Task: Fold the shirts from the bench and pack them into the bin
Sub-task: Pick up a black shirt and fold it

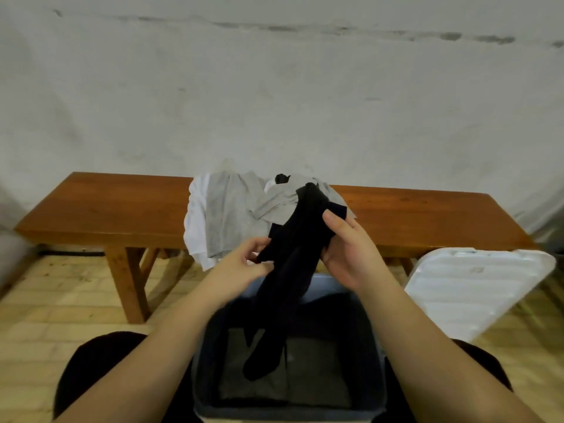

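- Nearest, at 6 o'clock, the bin [374, 355] stands between the person's dark-clad knees, its translucent walls open to the top; flat grey folded cloth [317, 374] lies on its floor.
- A black shirt [293, 270], bunched into a long roll, hangs over the bin, running from about 12 o'clock down to 6; its lower end dangles inside the bin, above the grey cloth.
- The left hand [241, 267], at 9 o'clock of the roll, pinches the shirt's edge between thumb and fingertips.
- The right hand [348, 251], at 3 o'clock of the roll, grasps the shirt higher up, thumb on the near side and fingers wrapped behind.
- At 3 o'clock of the bin, a white ribbed lid [476, 288] leans tilted against the bench.
- Beyond the hands, the wooden bench [106, 209] spans from 9 to 3 o'clock on a pale brick floor.
- On the bench's middle, at 12 o'clock, lies a pile of shirts: a grey one [232, 215] over a white one [195, 227], both hanging over the front edge, with more grey and a bit of black just behind the roll's top.
- Farthest, a whitish wall [274, 87] with dark streaks backs the bench.
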`<state>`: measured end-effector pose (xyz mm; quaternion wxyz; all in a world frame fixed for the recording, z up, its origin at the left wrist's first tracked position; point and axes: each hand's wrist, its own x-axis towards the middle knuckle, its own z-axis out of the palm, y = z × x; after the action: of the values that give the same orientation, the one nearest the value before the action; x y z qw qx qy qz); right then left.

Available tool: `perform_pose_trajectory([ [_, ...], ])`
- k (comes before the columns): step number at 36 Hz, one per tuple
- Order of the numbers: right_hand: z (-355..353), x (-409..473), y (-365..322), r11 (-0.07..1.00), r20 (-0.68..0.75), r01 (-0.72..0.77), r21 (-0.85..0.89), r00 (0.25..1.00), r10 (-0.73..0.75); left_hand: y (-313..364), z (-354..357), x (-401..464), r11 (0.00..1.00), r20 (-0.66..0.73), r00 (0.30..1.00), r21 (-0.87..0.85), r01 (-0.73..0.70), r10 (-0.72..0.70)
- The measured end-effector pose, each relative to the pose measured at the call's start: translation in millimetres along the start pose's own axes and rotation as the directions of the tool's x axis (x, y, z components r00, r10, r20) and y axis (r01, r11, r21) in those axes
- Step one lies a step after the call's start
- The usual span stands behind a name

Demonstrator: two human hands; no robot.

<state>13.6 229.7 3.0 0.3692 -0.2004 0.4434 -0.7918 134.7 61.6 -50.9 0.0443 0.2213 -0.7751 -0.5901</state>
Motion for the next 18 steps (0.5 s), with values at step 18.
perform_pose_trajectory([
  [18,-67,-9,-11,0.951,-0.275,-0.215,-0.221,0.949,0.151,11,-25,-8,0.793,-0.199,0.967,-0.609,0.005,-0.159],
])
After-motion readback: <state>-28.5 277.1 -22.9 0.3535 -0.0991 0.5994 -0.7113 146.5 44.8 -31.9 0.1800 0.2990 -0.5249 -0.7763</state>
